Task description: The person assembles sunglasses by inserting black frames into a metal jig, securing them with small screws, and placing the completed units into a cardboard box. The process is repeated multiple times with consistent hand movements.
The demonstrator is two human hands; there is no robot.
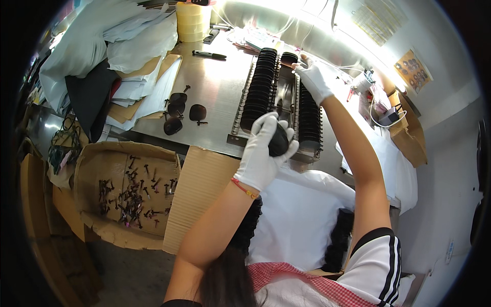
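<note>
Both my hands wear white gloves. My left hand [263, 153] is closed around a dark sunglass lens [279, 141] in front of the rack's near end. At the rack's far end, my right hand [313, 79] has its fingertips at the edge of another dark lens [289, 58], which it appears to pinch. Between them stands a metal rack [237, 116] with toothed rails. A long row of dark lenses [259, 87] stands upright on its left side, and a second row [308, 120] on its right, partly covered by my right hand.
Loose dark lenses [176, 106] and a black marker [208, 55] lie on the metal table [215, 84]. At the lower left, a cardboard box [87, 169] contains many small dark pieces. Papers [146, 97] are piled at the left; a yellow tape stack [193, 23] stands behind.
</note>
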